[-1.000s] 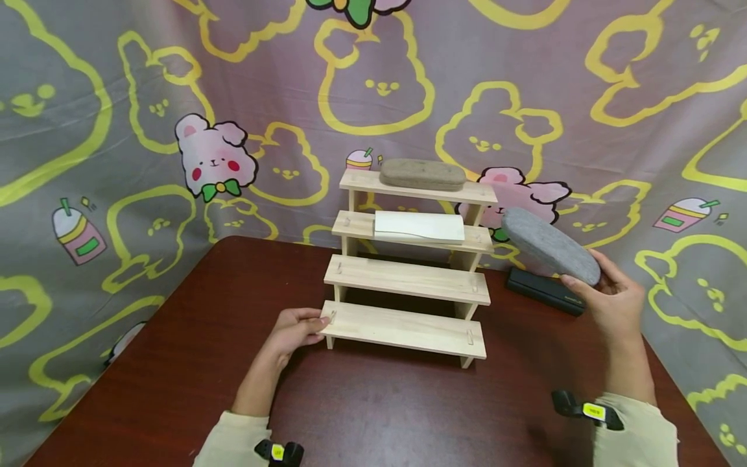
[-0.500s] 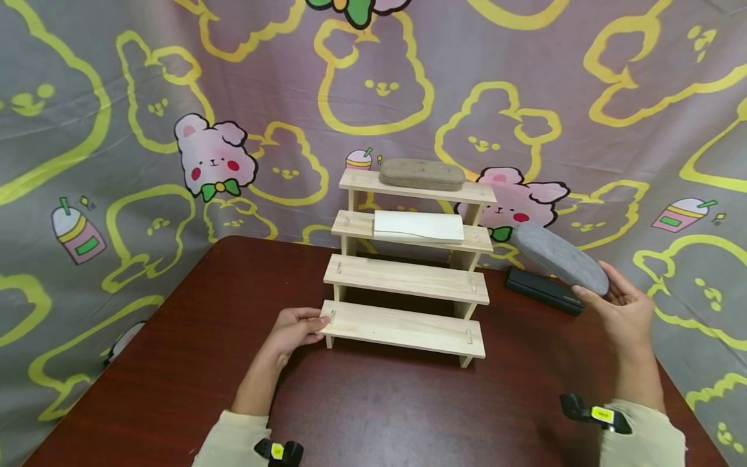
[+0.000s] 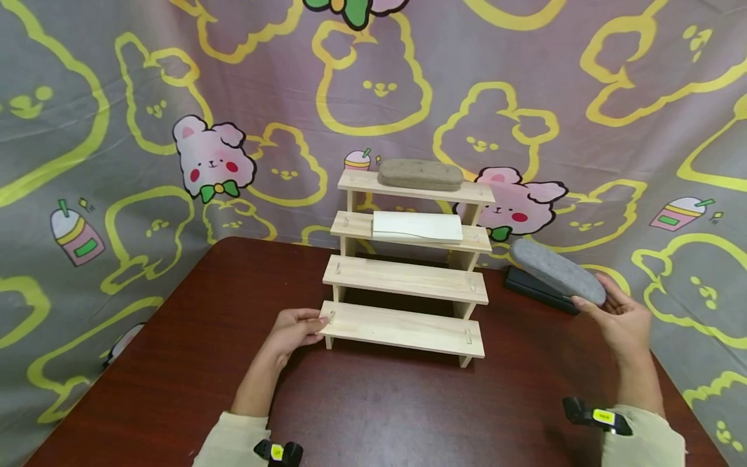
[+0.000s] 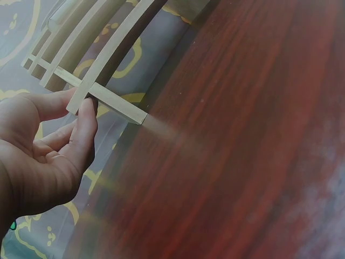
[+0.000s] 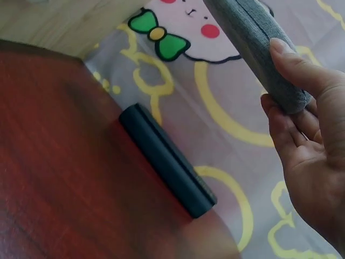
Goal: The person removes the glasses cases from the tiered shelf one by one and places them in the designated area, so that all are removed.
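Right of the wooden stand [image 3: 405, 280], a gray case [image 3: 557, 271] is held by one end

Beyond the right end of the four-step stand, the gray case is in the air above the tabletop [image 3: 373, 405], in the grip of the right hand [image 3: 623, 321]. Its fingers are clamped on the near end only, with the thumb at one side and the other fingers at the opposite side. From these fingers the body of the case extends away and toward the left, so its free end is the part nearest to the stand. The long axis is slanted, more steeply than the shelves (in the head view it goes almost along the dark case [image 5: 166, 161], which lies on the tabletop below). Between the two cases the right wrist view shows a gap, so they do not touch.

The left hand [image 3: 296, 332] is well apart from the gray case, on the opposite side; its fingers pinch the left end of the lowest shelf [image 3: 403, 329], with the thumb on top. On the top shelf [image 3: 360, 179] lies a brown case [image 3: 420, 174], and one step lower a white object [image 3: 417, 226] (I cannot tell what exactly).
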The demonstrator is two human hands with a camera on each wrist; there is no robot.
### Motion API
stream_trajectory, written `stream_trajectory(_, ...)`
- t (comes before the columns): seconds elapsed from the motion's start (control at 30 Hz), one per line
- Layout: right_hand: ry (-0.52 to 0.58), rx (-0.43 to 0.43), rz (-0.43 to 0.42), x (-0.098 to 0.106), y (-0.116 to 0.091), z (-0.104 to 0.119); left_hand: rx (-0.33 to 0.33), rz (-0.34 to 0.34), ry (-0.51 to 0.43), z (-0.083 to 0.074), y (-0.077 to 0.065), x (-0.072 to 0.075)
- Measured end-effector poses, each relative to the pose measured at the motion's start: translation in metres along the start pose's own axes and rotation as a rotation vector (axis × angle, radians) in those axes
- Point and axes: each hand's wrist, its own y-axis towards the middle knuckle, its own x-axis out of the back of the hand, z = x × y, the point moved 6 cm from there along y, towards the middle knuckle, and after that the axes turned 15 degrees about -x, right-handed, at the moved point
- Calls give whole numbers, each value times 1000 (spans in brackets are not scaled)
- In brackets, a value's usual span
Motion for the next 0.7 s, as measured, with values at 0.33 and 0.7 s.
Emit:
stream_trajectory(0.33, -23, -52, 44, 6, 10, -33, 0, 3, -2, 0, -1, -1)
stream_trajectory(0.7, -199, -120, 59, 7, 16, -59, 0, 2, 3, 0, -1, -1)
